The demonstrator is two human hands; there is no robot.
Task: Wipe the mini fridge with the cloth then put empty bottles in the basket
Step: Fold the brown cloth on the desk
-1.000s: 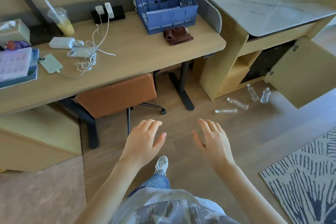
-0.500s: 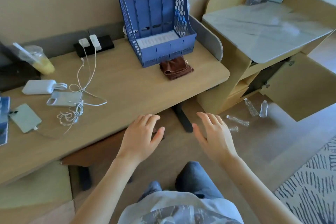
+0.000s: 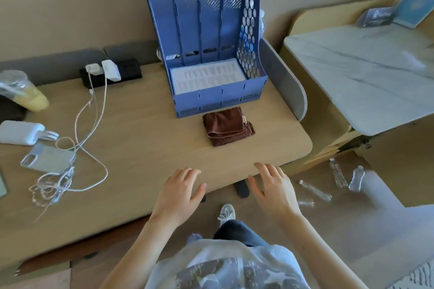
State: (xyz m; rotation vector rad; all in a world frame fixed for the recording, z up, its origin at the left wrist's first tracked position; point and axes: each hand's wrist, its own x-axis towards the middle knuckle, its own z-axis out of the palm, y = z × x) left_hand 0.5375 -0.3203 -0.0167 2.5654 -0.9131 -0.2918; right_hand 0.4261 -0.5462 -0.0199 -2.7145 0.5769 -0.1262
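Brown folded terry cloth [image 3: 227, 125] is lying untouched on the pale wooden desk [image 3: 145, 129], just before the blue slotted plastic basket [image 3: 206, 30]. I am holding my left hand [image 3: 179, 195] and right hand [image 3: 273, 189] spread and empty. I judge nothing done yet, with 4 clear plastic bottles [image 3: 338, 173] lying on the floor.

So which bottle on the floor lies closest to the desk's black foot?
The bottle showing just past the right hand; the other three sit farther right, toward the open cabinet.

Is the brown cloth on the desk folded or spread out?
Folded: the brown cloth lies in doubled layers, a rolled edge showing, on the desk before the blue file rack.
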